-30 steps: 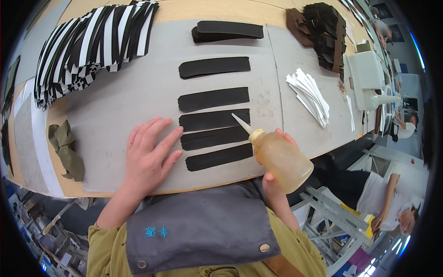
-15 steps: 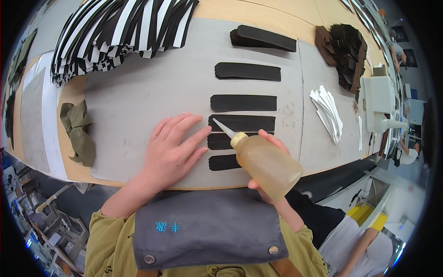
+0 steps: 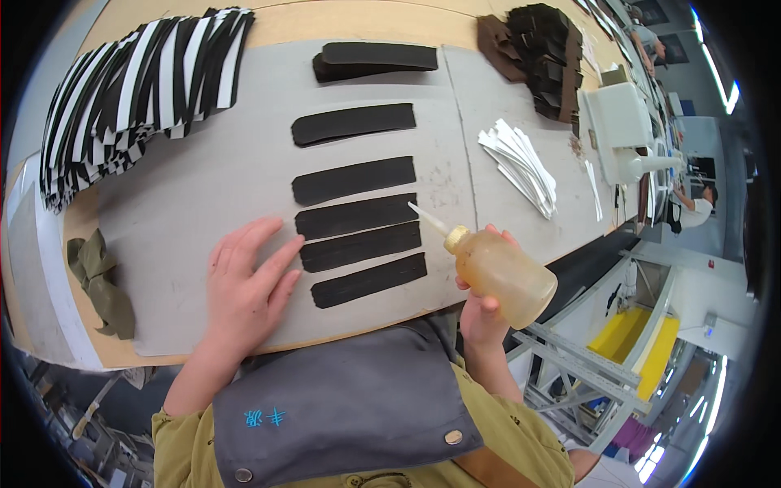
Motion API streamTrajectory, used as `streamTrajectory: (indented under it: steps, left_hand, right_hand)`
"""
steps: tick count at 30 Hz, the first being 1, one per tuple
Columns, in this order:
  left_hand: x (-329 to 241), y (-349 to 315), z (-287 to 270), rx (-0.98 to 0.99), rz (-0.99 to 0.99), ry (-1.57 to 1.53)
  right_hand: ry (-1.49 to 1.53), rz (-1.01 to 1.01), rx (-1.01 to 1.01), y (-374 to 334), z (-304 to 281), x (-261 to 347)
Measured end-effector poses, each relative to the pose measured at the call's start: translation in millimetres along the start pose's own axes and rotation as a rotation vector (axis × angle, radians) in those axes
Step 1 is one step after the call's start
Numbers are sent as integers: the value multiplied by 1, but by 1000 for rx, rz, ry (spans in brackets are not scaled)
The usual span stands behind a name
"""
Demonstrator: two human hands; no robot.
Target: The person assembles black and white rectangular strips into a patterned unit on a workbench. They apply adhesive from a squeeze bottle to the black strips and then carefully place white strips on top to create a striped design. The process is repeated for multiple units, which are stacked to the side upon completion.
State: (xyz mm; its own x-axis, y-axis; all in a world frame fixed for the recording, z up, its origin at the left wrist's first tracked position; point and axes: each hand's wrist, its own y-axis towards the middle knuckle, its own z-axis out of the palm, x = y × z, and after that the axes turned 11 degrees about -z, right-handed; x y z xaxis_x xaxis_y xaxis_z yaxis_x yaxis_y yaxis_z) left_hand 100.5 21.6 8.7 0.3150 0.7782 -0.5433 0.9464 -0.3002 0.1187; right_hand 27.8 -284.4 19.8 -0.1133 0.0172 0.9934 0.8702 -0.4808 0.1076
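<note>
My right hand (image 3: 486,313) is wrapped round a translucent squeeze bottle (image 3: 508,276) holding yellowish liquid. The bottle leans left, and its thin nozzle tip is at the right end of a flat black strip (image 3: 358,215). More black strips lie roughly parallel in a column: a nearer one (image 3: 362,246), the nearest (image 3: 368,280) and a farther one (image 3: 354,180). Fingers apart and holding nothing, my left hand (image 3: 248,285) rests on the grey mat (image 3: 179,195); its index fingertip is at the left ends of the middle strips.
Farther back are a black strip pair (image 3: 354,124) and a thicker black stack (image 3: 374,58). Black-and-white strips (image 3: 146,89) pile at far left, above an olive fabric piece (image 3: 102,281). White strips (image 3: 521,167), a dark brown bundle (image 3: 553,61) and a white container (image 3: 620,118) lie right.
The nozzle has travelled from the strip's left end to its right end, with my right hand carrying the bottle. My left hand stays by the left ends. The whole view has shifted and tilted.
</note>
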Motion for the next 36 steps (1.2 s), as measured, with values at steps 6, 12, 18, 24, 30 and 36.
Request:
streamTrajectory:
  steps: [6, 12, 18, 24, 30, 36]
  left_hand:
    - [-2, 1, 0, -4, 17, 42]
    - [-3, 2, -3, -2, 13, 40]
    - [1, 0, -1, -44, 19, -5]
    - [3, -2, 0, -59, 21, -5]
    - [4, -2, 1, -73, 40, -9]
    - [6, 1, -5, 6, -23, -90]
  right_hand:
    - [-90, -37, -4, -3, -12, -5]
    - [-128, -94, 84, -6, -14, -21]
    - [-74, -79, 212, -8, 14, -18]
    - [-61, -112, 399, -6, 39, -15]
    - [-87, -174, 610, 3, 51, -19]
    - [334, 164, 294, 11, 52, -3]
